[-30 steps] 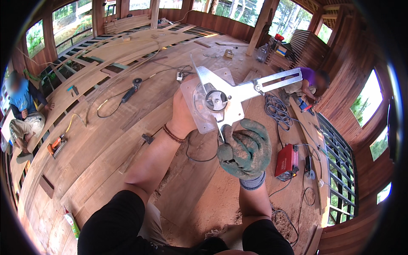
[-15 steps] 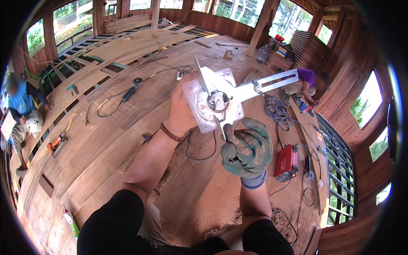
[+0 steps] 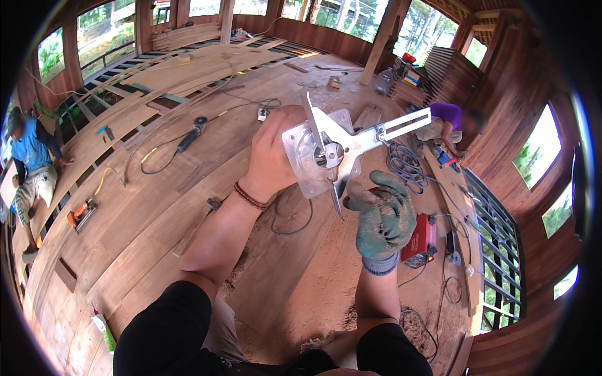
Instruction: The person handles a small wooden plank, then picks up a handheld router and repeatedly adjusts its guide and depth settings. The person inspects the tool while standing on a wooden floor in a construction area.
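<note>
People: two besides you — one in a blue shirt [image 3: 30, 147] crouched at the far left edge, one in a purple top [image 3: 446, 119] bent over at the right wall; both are small and bent by the lens.
Floor tools on your left: one orange power tool [image 3: 80, 213] on the planks, one black angle grinder [image 3: 191, 135] with its cable looping away, one glue bottle [image 3: 103, 329] near your left knee.
Your left hand [image 3: 273, 156]: bare, a dark bracelet at the wrist, fingers wrapped round the body of the one trim router [image 3: 316, 153]; the motor body is hidden behind your palm.
Where the router is: raised in front of you above the plank floor [image 3: 157, 238], clear base plate turned toward you, one slotted metal guide arm [image 3: 395, 128] sticking out to the right.
Your right hand [image 3: 382, 213]: in one green work glove, curled loosely, just below the base plate at a thin metal piece [image 3: 335, 200]; whether you grip it cannot be told.
Right of your hands: one red box-shaped machine [image 3: 419, 238] on the floor, one coil of blue cable [image 3: 404, 163], both partly covered by your glove or cut by cords.
</note>
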Motion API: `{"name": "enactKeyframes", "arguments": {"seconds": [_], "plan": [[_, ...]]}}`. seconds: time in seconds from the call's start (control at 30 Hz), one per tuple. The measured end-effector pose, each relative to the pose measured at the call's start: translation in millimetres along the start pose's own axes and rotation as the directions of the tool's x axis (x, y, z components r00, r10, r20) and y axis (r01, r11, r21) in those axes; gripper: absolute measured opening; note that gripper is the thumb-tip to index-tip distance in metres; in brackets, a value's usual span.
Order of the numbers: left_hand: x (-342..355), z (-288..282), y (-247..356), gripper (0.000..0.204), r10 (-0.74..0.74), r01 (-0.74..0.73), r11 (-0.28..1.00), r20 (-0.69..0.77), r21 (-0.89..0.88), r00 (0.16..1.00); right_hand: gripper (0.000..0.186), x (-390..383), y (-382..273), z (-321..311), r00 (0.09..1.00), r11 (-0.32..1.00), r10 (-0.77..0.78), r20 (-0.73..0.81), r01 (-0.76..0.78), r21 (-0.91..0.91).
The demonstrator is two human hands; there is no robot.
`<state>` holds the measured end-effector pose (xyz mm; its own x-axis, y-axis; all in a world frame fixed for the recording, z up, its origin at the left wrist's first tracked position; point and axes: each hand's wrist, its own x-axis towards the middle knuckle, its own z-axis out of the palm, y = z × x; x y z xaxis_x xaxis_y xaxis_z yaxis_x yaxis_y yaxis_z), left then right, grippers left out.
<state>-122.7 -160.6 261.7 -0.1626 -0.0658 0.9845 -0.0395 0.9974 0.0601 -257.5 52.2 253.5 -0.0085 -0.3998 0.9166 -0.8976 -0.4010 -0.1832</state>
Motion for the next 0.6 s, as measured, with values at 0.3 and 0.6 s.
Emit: {"name": "enactKeyframes", "arguments": {"seconds": [0.3,0.6], "plan": [[-1,2,2,0.048,-0.077,0.082,0.981,0.033,-0.174,0.996,0.026,13,8,-16,0.909,0.951,0.198,-0.368,-0.088,0.296],[6,0,3,0.055,0.070,-0.051,0.974,0.078,-0.221,0.994,0.061,46,-1,-39,0.971,0.863,-0.187,-0.148,0.090,-0.498]]}}
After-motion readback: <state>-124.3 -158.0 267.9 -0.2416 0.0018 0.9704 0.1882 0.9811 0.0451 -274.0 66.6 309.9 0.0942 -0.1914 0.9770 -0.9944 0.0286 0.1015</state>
